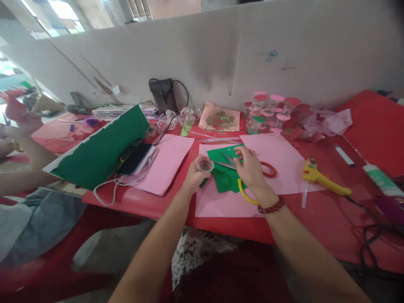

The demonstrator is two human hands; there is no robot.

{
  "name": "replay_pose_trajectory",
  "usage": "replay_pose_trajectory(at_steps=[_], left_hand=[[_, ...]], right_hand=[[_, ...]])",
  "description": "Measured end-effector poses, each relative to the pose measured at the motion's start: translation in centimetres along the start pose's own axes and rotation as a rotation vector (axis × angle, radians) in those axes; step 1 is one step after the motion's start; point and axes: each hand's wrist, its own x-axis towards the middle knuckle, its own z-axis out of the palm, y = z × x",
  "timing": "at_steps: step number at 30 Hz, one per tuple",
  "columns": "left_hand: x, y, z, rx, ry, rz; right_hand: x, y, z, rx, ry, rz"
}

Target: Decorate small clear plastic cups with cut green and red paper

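Note:
My left hand (192, 176) is closed around a small clear plastic cup (205, 164), its open mouth turned up. Something reddish-brown shows inside the cup. To the right, my right hand (248, 165) has its fingers curled together in a pinch, and what they hold, if anything, is too small to make out. Beneath that hand lie open scissors (225, 164) with one red and one yellow handle. Their blades rest over a cut green sheet (222, 181), and the tips point toward the cup. Pink paper (214, 206) is spread under the green sheet.
A yellow glue gun (325, 179) and a marker (344, 155) lie at right. Several joined cups with coloured discs (268, 109) stand behind. At left are a phone (134, 159) with a white cable, a green board (104, 149) and another person's arm (31, 168).

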Motion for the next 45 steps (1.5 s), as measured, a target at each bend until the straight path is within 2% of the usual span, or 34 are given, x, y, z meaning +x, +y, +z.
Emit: replay_pose_trajectory(at_steps=[4, 6, 11, 16, 20, 24, 29, 38, 41, 45], left_hand=[[-0.1, 0.2, 0.0, 0.062, 0.01, -0.004], [-0.2, 0.3, 0.1, 0.065, 0.008, -0.007], [-0.2, 0.4, 0.2, 0.05, -0.017, -0.004], [-0.1, 0.2, 0.4, 0.057, -0.046, 0.007], [0.0, 0.3, 0.4, 0.014, -0.085, -0.039], [-0.1, 0.4, 0.2, 0.006, -0.133, -0.078], [-0.2, 0.4, 0.0, 0.017, -0.143, -0.118], [-0.2, 0.3, 0.0, 0.041, -0.152, -0.121], [-0.1, 0.2, 0.0, 0.056, -0.152, -0.105], [0.0, 0.1, 0.1, 0.08, -0.137, -0.083]], right_hand=[[-0.5, -0.8, 0.5, 0.204, -0.194, -0.021], [-0.9, -1.6, 0.6, 0.24, -0.254, -0.108], [-1.4, -2.5, 1.0, 0.219, -0.29, -0.366], [-1.3, -2.0, 0.9, 0.154, -0.347, -0.478], [-0.8, -2.2, 0.1, 0.034, -0.411, -0.614], [-0.5, -2.6, -0.4, -0.016, -0.448, -0.69], [-1.2, -2.5, 0.2, -0.099, -0.463, -0.659], [-2.3, -3.1, 1.4, -0.186, -0.402, -0.576], [-2.3, -3.3, 1.5, -0.144, -0.387, -0.519], [-2.3, -3.5, 1.9, -0.006, -0.327, -0.37]])
